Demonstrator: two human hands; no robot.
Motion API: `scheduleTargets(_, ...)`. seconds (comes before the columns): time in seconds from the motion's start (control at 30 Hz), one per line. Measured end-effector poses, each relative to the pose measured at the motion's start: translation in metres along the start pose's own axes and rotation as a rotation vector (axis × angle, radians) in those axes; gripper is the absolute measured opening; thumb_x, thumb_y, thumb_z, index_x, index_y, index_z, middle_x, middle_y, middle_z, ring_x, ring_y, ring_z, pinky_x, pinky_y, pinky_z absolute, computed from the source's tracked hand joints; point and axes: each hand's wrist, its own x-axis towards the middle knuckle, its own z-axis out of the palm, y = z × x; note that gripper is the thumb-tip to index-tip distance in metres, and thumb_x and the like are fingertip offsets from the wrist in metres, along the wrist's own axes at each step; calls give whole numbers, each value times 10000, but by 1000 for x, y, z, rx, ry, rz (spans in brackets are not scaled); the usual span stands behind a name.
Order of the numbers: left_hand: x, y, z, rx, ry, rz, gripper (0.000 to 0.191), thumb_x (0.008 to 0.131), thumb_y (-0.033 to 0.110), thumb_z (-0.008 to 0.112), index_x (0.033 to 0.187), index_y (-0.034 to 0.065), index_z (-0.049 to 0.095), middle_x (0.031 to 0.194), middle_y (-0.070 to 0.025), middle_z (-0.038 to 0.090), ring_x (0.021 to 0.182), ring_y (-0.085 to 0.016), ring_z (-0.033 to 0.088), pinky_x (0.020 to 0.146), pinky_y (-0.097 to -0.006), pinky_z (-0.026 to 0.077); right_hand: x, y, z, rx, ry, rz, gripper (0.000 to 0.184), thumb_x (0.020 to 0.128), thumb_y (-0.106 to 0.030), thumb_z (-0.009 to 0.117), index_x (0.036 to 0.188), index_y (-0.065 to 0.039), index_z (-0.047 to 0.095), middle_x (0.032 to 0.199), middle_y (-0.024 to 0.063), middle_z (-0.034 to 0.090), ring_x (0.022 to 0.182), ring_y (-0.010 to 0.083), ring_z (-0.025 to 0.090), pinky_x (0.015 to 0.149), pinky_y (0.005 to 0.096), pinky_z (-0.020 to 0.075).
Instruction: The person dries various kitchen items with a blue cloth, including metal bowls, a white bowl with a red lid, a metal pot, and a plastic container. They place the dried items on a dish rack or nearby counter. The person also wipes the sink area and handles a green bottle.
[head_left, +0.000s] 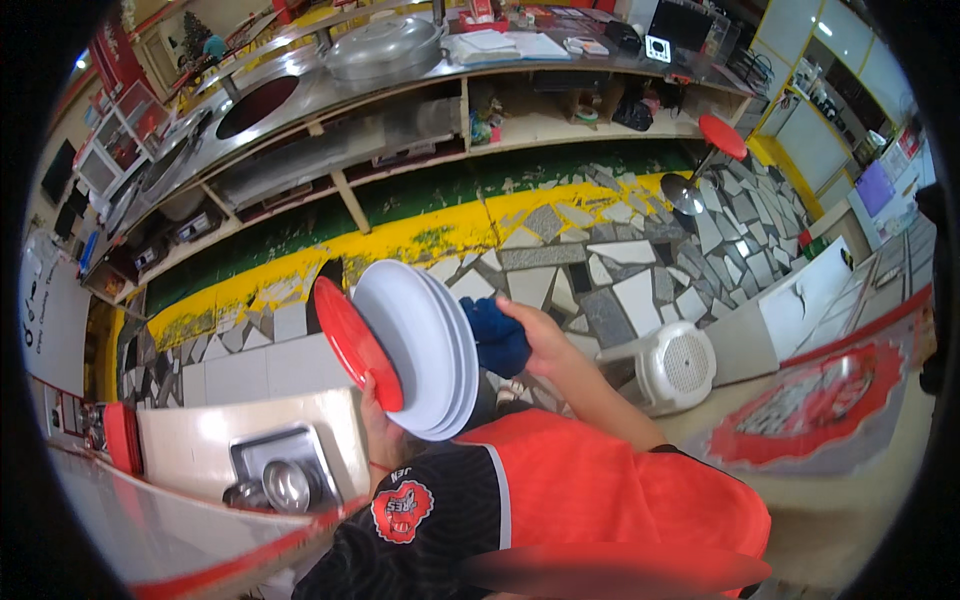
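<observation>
My left hand (381, 420) grips a red plate (352, 337) together with several white plates (409, 337), all tilted on edge. The thumb lies on the red plate's face; the other fingers are mostly hidden. The red plate leans away from the white ones at the top, leaving a wedge-shaped gap. My right hand (541, 341) holds a bunched dark blue cloth (496, 337) beside the rightmost white plate. Whether the cloth touches that plate I cannot tell.
At lower left, a metal tray (330, 457) holds steel bowls (287, 484), near stacked red items (122, 439). A white plastic stool (679, 367) stands at right, a red-topped stool (722, 137) farther back. Beyond the broken-tile floor (540, 277) runs a steel counter with a lidded pot (386, 45).
</observation>
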Motion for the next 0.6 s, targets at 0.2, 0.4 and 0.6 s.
scheduleTargets(0.2, 138, -8, 64, -1, 91, -20, 510, 1007, 348, 442, 1371, -9, 426, 1348, -154, 536, 1213, -299, 541, 1046, -455, 427, 127, -118, 1, -314, -46, -145, 383, 927, -160, 547, 1276, -3, 539, 1294, 110, 572, 1135, 182, 567, 1001, 312, 426)
scheduleTargets(0.4, 307, -7, 89, 47, 56, -79, 515, 1010, 355, 445, 1388, 8, 404, 1336, -150, 545, 1202, -294, 549, 1032, -445, 442, 238, -222, -18, -369, -238, -232, 531, 921, -238, 588, 1391, -22, 465, 1299, 84, 573, 1153, 147, 547, 1007, 289, 407)
scheduleTargets(0.6, 480, 4, 163, 175, -18, -223, 527, 1000, 349, 480, 1398, 16, 393, 1380, -155, 511, 1223, -296, 540, 1020, -453, 453, 325, -315, -56, -775, 111, -187, 454, 859, -190, 697, 1248, 12, 581, 1084, 74, 655, 955, 128, 598, 863, 268, 469)
